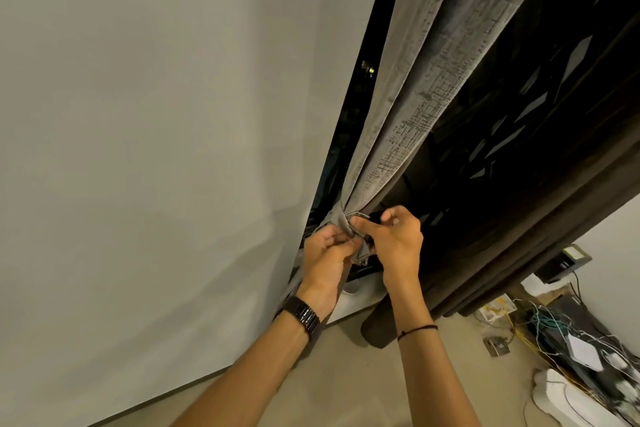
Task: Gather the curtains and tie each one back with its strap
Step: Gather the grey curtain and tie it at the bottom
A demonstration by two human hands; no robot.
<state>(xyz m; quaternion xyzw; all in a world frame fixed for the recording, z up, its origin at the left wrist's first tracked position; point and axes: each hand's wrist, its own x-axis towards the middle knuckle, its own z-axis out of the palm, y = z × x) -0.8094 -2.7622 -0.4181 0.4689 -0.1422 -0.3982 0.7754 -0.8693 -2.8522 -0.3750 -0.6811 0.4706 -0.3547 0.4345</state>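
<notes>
A grey curtain (422, 80) hangs gathered into a narrow bundle beside the white wall. A grey strap (341, 218) is wrapped around it low down. My left hand (327, 253), with a dark watch on the wrist, pinches the strap's end against the bundle. My right hand (394, 239) touches it from the right, thumb and forefinger closed on a thin metal ring or hook (358, 216) at the strap. A dark brown curtain (519, 236) hangs to the right, spread out along the dark window.
A white wall (156, 149) fills the left. A beige floor (346, 385) lies below. At the lower right sit tangled cables (547, 326), a white box (583, 352) and a small dark device (562, 263) by the wall.
</notes>
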